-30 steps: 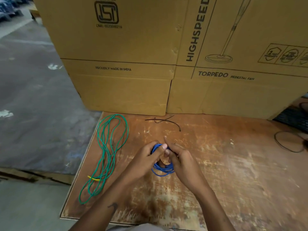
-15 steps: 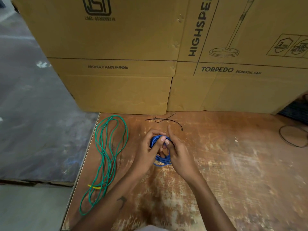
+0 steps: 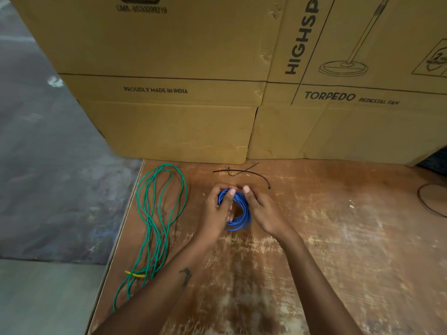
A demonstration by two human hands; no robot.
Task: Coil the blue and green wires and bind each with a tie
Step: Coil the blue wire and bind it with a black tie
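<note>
My left hand (image 3: 217, 209) and right hand (image 3: 262, 211) both grip the blue wire (image 3: 239, 213), a small round coil held just above the counter (image 3: 338, 238). The green wire (image 3: 157, 218) lies to the left in long loose loops running front to back; black ties (image 3: 242, 171) lie just beyond

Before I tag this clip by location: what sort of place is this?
Probably a warehouse or factory storeroom. Large cardboard cartons printed for a pedestal fan stand stacked behind a worn plywood board, and a bare concrete floor lies beside it.
</note>
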